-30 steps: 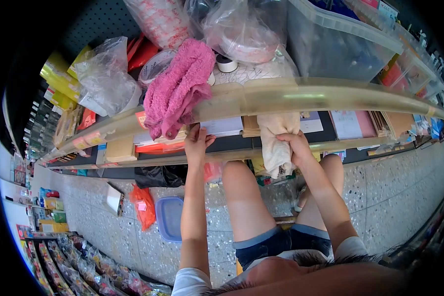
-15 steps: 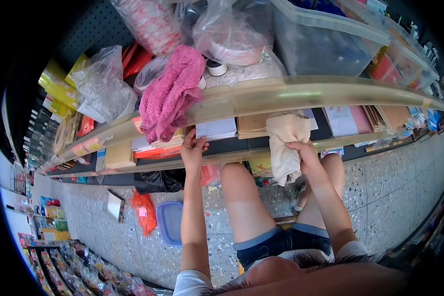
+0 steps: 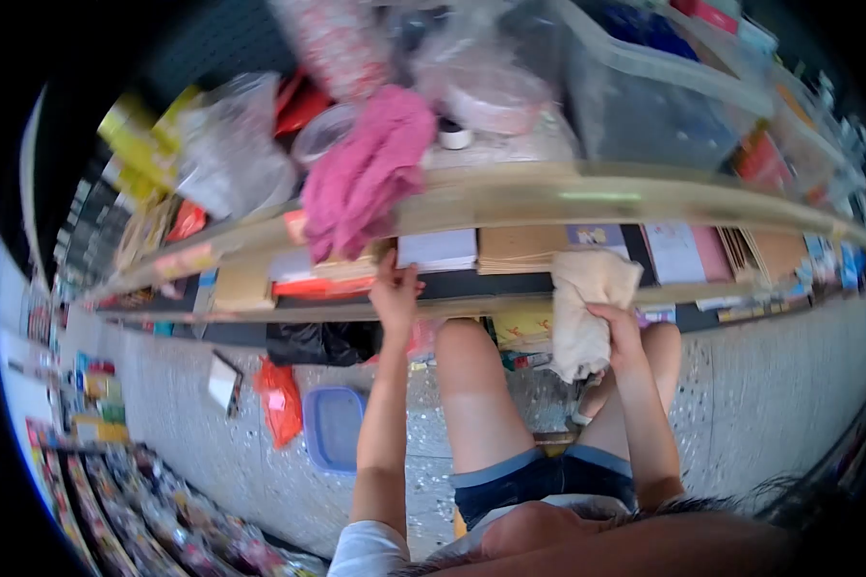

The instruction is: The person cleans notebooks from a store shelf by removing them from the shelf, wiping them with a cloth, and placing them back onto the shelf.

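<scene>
My right hand (image 3: 618,332) grips a cream cloth (image 3: 587,313), which hangs in front of the lower shelf over my knee. At the lower shelf, my left hand (image 3: 394,291) reaches up beside a stack of white paper (image 3: 437,250), its fingers bent near the edge; whether they hold anything is too blurred to tell. A pink towel (image 3: 368,173) drapes over the upper shelf's edge, just above my left hand. Brown envelopes (image 3: 522,250) lie right of the white stack.
The upper shelf edge (image 3: 539,197) crosses above both hands. On that shelf stand a clear plastic bin (image 3: 654,106) and bagged goods (image 3: 231,144). A blue basin (image 3: 336,430) and a red bag (image 3: 280,404) lie on the floor.
The cream cloth and my right hand have moved right and down, away from the upper shelf edge. My left hand stays near the white stack. The view has shifted slightly.
</scene>
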Available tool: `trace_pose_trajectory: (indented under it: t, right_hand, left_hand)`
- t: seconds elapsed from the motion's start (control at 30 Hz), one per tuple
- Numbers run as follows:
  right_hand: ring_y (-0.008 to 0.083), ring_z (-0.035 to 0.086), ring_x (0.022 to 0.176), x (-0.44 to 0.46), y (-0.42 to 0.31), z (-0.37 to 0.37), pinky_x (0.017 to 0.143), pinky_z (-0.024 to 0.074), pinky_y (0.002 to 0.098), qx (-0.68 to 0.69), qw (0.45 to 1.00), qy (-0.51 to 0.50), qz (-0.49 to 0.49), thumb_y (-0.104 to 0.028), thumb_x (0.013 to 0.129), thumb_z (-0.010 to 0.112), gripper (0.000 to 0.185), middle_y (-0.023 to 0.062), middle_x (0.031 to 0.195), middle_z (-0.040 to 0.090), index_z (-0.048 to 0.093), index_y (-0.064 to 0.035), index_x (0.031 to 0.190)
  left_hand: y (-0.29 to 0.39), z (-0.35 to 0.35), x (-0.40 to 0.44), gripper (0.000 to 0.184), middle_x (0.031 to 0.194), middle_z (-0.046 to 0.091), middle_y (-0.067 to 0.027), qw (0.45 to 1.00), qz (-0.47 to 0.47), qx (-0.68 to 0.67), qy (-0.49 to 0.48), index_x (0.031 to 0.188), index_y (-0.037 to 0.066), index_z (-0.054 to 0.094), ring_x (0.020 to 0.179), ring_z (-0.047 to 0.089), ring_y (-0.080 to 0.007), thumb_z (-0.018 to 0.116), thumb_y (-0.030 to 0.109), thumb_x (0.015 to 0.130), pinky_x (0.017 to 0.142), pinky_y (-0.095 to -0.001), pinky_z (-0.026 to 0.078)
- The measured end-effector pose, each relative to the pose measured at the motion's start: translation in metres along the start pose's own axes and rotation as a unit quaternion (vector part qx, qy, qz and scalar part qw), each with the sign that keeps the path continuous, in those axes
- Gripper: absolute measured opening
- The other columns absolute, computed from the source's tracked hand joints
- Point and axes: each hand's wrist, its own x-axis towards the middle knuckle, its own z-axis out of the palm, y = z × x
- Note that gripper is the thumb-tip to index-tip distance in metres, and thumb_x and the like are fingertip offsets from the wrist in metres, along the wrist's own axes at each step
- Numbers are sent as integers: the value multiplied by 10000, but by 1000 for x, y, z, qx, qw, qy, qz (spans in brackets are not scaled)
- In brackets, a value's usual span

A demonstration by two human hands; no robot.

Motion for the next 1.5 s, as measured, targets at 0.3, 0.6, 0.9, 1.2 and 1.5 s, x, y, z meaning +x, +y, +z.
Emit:
trace_pose_trajectory:
  t: [0.3, 0.6, 0.9, 1.2, 1.5]
  right_hand:
    - [276, 522, 1126, -26, 0, -148, 940, 445, 371, -129, 954, -26, -268, -64, 667, 639, 653, 159, 1210, 535, 421, 5, 1279]
    - [281, 506, 1152, -24, 33, -65, 952, 439, 368, -142, 962, -123, -200, -36, 649, 642, 732, 151, 1239, 515, 376, -28, 1330]
    - [282, 503, 1156, -36, 57, -7, 955, 437, 368, -165, 952, -202, -163, -31, 644, 644, 745, 149, 1245, 511, 368, -35, 1336]
    - [283, 500, 1160, -33, 64, 5, 958, 435, 368, -190, 948, -206, -149, -26, 639, 646, 758, 148, 1250, 507, 361, -42, 1342]
    - [284, 497, 1164, -25, 65, 13, 962, 433, 368, -207, 944, -210, -146, -21, 635, 648, 772, 146, 1256, 503, 354, -49, 1348]
  left_hand:
    - [5, -1, -218, 595, 1410, 351, -193, 847, 148, 504, -81, 1297, 80, 486, 1291, 319, -391, 622, 341, 780, 1018, -524, 291]
    - [13, -7, -255, 694, 1442, 294, -163, 858, 114, 500, -29, 1341, 96, 421, 1327, 251, -400, 664, 308, 727, 1040, -538, 258]
    - [7, -1, -256, 657, 1425, 318, -168, 846, 160, 507, -31, 1327, 97, 432, 1317, 272, -390, 638, 310, 741, 1038, -526, 260]
    - [2, 5, -257, 706, 1432, 294, -172, 860, 161, 484, -38, 1353, 89, 406, 1307, 271, -392, 655, 262, 715, 1035, -539, 252]
    - [6, 3, -255, 721, 1409, 315, -179, 864, 171, 472, -35, 1354, 86, 405, 1298, 282, -394, 661, 253, 701, 1032, -533, 259]
